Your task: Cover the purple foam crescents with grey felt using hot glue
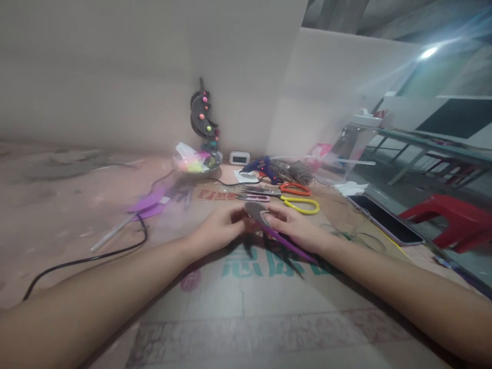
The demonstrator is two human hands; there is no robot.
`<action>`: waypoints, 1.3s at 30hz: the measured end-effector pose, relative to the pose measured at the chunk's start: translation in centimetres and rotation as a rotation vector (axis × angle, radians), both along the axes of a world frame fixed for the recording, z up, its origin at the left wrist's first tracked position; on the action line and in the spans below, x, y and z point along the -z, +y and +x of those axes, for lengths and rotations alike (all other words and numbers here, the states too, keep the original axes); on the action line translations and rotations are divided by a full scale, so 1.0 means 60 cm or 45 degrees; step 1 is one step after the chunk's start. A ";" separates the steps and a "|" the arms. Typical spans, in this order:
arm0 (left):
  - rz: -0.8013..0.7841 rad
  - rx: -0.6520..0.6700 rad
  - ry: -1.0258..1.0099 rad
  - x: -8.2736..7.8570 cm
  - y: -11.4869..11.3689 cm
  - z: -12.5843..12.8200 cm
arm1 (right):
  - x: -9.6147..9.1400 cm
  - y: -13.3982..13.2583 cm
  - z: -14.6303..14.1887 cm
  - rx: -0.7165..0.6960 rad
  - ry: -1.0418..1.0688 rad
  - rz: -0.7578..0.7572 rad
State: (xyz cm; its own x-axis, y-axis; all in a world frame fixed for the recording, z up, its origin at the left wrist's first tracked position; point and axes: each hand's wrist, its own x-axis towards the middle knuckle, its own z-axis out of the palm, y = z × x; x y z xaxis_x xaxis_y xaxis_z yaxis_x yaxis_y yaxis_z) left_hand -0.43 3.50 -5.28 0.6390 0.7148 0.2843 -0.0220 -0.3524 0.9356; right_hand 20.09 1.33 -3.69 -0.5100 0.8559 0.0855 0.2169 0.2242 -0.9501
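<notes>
1. Presently, a grey-and-purple piece (254,211) sits tilted between both hands, its purple edge slanting down toward the right wrist
2. Left hand (223,225): thumb and fingers gripping the piece's left side, fingertips partly hidden
3. Right hand (294,227): thumb over the piece, gripping it from the right
4. Just beyond the hands: pink snips (261,198), an orange handle (298,192) and a yellow handle (301,199)
5. Farther beyond: blue glue gun (265,166), white clock (239,158)
6. Left of the left hand: purple sheet (148,204), black cable (145,234)
7. Right of the right hand: phone (388,220)

1 glue gun (265,167), 1 phone (388,220), 1 clock (239,158)
</notes>
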 end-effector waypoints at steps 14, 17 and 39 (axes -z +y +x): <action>-0.024 -0.292 0.071 -0.007 0.000 -0.003 | 0.013 0.012 0.002 0.086 0.308 -0.220; -0.197 -0.227 0.108 -0.004 0.007 -0.005 | 0.013 0.013 0.002 0.167 0.316 -0.213; -0.149 -0.470 0.228 -0.009 0.009 -0.007 | 0.002 0.000 0.001 0.450 -0.255 0.236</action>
